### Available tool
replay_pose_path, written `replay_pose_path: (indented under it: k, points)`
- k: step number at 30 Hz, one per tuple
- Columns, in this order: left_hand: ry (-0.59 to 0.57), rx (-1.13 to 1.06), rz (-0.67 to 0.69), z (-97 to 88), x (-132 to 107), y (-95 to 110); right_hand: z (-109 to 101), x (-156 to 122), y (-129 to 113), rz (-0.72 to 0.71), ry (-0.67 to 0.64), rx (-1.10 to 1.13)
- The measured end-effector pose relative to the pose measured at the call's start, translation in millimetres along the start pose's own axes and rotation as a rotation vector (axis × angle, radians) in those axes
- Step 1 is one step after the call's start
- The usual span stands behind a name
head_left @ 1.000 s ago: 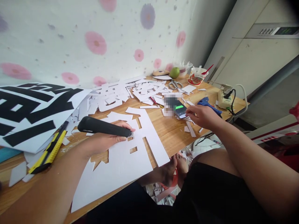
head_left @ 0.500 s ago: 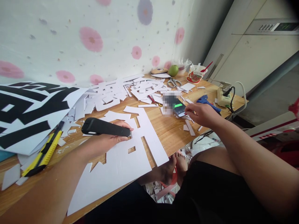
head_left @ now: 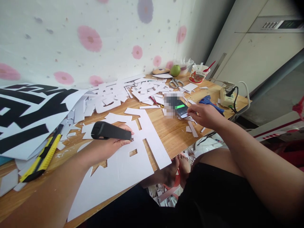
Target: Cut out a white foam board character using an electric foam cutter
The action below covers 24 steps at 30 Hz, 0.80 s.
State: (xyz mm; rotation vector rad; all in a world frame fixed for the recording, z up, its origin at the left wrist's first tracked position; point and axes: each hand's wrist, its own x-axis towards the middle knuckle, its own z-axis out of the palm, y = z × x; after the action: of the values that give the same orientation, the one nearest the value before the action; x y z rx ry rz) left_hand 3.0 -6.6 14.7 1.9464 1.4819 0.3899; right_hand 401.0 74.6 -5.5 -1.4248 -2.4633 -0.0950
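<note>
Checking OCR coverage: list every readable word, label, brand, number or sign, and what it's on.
None reads with certainty.
Printed sheet: large black strokes, cut off by the frame; unreadable.
Food tub: lettering too small.
Phone: screen detail too small.
Appliance display: greenish marks, too blurred.
Pale panel, lower right: red marks, too blurred.
Tan oval item: dark mark, too small.

Seeing a flat white sheet (head_left: pixel 114 186) lying pierced by angular openings, a long black tool (head_left: pixel 110 131) slanting over the sheet, and a phone (head_left: pixel 182 111) lying screen-up right of the sheet.
</note>
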Motion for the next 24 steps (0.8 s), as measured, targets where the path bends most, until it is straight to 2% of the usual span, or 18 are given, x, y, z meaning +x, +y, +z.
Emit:
replay_pose_path:
  k: [9, 24]
  points:
    - [-0.009, -0.039, 0.103, -4.2, 4.4, -5.0, 0.2, -0.1, 0.7, -0.011, 0.015, 0.014]
    - [0.069, -0.073, 0.048, 6.5, 3.1, -1.4, 0.8, -0.2, 1.2, -0.007, 0.007, 0.012]
